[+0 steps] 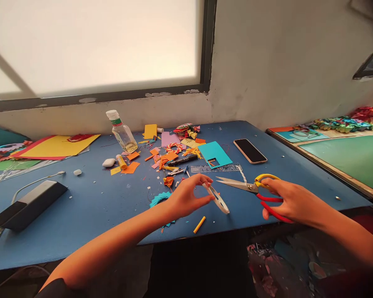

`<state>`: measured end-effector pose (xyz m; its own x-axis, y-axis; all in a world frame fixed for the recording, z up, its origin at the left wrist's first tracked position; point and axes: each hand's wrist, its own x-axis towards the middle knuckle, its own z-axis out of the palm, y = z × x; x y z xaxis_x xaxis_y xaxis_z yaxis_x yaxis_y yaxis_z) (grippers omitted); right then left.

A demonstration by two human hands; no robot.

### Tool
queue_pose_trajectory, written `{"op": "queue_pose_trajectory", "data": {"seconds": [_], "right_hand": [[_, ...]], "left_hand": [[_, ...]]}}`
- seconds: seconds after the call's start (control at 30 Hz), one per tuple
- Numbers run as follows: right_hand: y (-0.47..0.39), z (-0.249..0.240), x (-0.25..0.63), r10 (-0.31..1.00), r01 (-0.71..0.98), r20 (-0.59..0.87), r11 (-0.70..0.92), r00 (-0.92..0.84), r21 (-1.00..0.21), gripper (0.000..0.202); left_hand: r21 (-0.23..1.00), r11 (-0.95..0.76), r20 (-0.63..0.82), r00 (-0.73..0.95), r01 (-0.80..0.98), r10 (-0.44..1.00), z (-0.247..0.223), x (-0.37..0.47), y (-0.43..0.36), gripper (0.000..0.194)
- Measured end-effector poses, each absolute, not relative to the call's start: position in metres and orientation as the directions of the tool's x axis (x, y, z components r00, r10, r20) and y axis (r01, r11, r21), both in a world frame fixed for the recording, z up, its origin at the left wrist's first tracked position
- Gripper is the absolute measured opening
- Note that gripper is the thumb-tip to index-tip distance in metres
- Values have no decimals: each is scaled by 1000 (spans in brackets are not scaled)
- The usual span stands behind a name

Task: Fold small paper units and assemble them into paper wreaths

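My left hand pinches a thin white ring-shaped piece between thumb and fingers, above the table's front part. To its right, my right hand holds scissors with yellow and red handles, the blades slightly apart and pointing left toward the ring. A thin white twisted strip is near the blades. Below the ring lies a small yellow stick. Beyond my hands are a clear ruler, a turquoise card with a square hole, and a black marker.
A glass bottle, a glue stick and orange paper pieces stand or lie left of centre. A phone lies at the right. At the left are a black device with a cable and yellow sheets.
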<state>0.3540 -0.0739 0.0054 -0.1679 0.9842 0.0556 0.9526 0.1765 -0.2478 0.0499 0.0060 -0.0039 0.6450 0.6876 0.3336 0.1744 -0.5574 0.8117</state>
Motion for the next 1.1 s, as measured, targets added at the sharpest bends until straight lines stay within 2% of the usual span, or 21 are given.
{"op": "queue_pose_trajectory", "data": {"seconds": [0.1, 0.2, 0.37, 0.73, 1.0, 1.1], "right_hand": [[-75, 14, 356, 984, 971, 23, 181, -179, -155, 36], [-76, 23, 360, 981, 974, 16, 193, -193, -120, 28], [-82, 30, 369, 980, 975, 16, 200, -199, -102, 33], [-88, 27, 387, 980, 980, 25, 198, -198, -3, 42], [-89, 44, 382, 987, 979, 58, 138, -148, 150, 26], [-85, 40, 378, 988, 978, 98, 101, -120, 181, 31]], "left_hand": [[814, -567, 357, 662, 126, 659, -4, 56, 5, 26], [817, -569, 370, 669, 98, 645, -6, 63, 1, 30], [852, -523, 362, 673, 42, 645, -10, 74, -4, 32], [801, -598, 424, 711, -6, 561, -14, 94, -6, 29], [826, -564, 411, 696, -11, 588, -19, 105, -7, 22], [856, -516, 401, 653, -17, 643, -20, 108, -4, 18]]}}
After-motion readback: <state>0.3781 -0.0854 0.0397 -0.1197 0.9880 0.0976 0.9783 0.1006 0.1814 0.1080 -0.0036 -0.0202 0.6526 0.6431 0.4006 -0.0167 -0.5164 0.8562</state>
